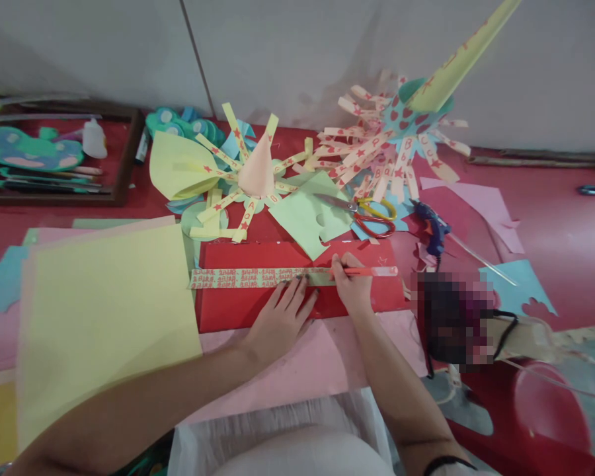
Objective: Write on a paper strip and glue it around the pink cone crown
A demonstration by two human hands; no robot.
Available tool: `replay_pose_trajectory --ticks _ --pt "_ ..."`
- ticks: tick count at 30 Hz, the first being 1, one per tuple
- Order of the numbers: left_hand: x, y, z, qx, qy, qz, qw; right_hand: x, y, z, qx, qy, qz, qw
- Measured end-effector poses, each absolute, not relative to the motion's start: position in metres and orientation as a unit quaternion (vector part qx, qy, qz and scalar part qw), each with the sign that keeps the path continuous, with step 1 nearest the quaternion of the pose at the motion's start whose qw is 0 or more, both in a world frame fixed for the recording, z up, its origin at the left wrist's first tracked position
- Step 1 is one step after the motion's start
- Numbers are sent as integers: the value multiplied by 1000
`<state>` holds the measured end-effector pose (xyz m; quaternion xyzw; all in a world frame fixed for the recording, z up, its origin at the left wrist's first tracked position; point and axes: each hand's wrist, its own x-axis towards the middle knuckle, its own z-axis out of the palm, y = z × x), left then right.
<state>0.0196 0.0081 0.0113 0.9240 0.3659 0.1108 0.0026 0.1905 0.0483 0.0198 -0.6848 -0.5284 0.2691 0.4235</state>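
A long pale green paper strip (248,277), with rows of red handwriting over its left and middle part, lies across a red board (258,311). My left hand (282,311) rests on the board with its fingers spread, the fingertips touching the strip's lower edge. A red pen (371,271) is gripped in my right hand (352,284), its tip at the strip near the right end of the writing. The pen's barrel points to the right. Pink paper (287,370) lies under the board toward me.
Large yellow sheets (104,317) lie at left. Behind the board are scissors (361,211), cut green paper (312,211), a paper-cone craft (258,168) and a taller fringed one (411,119). A glue gun (431,225) lies at right; a wooden tray (129,158) holds a glue bottle (94,139).
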Motion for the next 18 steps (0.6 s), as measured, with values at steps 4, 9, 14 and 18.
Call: replay_pose_trajectory --ticks 4,9,14,18 --pt "19 7 10 926 365 99 14 188 48 21 -684 -500 288 446" --pt "19 6 9 921 376 102 29 183 48 22 -675 -495 318 446" --pt "18 6 8 920 374 117 17 184 48 22 -673 -485 332 449" --pt "17 5 6 916 383 123 12 184 48 20 -667 -497 322 451"
